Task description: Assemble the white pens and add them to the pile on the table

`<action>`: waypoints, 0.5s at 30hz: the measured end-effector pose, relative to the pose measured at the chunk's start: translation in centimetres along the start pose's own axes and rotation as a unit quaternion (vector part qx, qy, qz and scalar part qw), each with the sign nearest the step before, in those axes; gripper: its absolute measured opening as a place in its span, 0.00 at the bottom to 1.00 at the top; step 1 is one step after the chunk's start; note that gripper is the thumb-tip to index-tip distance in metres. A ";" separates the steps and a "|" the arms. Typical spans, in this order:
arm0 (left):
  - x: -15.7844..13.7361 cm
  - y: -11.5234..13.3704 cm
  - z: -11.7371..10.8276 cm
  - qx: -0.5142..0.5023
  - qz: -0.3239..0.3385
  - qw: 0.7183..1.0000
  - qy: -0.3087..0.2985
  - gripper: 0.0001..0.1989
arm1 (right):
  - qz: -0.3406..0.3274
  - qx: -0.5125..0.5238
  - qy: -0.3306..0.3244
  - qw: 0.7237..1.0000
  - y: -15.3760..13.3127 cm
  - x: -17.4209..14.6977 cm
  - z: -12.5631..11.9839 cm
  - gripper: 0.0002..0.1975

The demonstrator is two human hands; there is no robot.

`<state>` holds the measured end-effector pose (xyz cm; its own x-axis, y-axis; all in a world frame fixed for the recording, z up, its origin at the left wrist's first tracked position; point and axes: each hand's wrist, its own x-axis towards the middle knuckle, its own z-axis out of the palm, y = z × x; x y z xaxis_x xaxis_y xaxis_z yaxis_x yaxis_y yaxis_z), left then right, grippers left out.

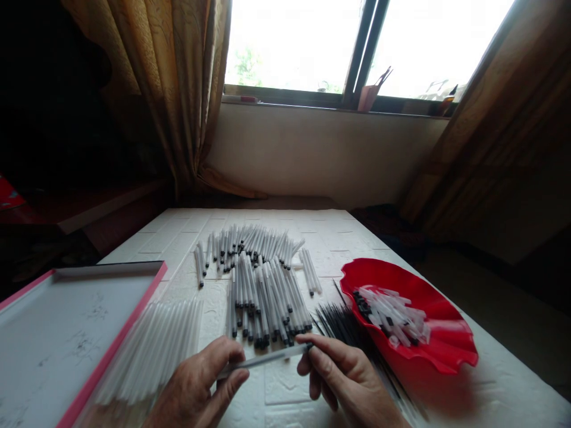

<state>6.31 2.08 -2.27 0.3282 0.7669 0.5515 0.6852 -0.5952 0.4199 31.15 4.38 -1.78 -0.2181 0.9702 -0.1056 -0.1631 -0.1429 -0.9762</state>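
A clear pen [272,358] with a black end spans the gap between my two hands, slightly tilted. My left hand [203,380] pinches its barrel near the left end between thumb and fingers. At the right end, the thumb and forefinger of my right hand [343,374] close on the black tip. Just beyond lies a pile of similar pens [263,291] with black ends towards me. Empty-looking clear barrels [151,339] lie in a row left of my left hand. Thin black refills [334,324] spread out beyond and beside my right hand.
A red wavy-edged bowl [450,333] holding clear and black pen caps [401,315] stands on the right. At left is a white tray with a pink rim [151,294]. The white table [339,229] reaches towards a window wall with curtains [173,77].
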 end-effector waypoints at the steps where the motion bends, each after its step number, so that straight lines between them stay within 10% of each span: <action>1: 0.1 0.1 -0.1 -0.002 -0.003 1.000 -0.007 0.09 | 0.002 0.004 0.001 1.000 -0.1 0.0 0.0 0.26; 8: -0.1 0.1 -0.3 -0.021 -0.013 0.997 -0.066 0.17 | -0.008 -0.007 -0.002 1.000 0.2 0.1 -0.3 0.26; 15: 0.0 0.2 0.0 0.030 0.024 0.999 0.010 0.09 | -0.016 -0.015 -0.007 1.000 0.1 0.2 -0.5 0.27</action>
<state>6.38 1.95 -2.20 0.3491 0.7324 0.5845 0.7066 -0.6155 0.3492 31.62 4.63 -1.94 -0.2273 0.9711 -0.0722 -0.1411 -0.1062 -0.9843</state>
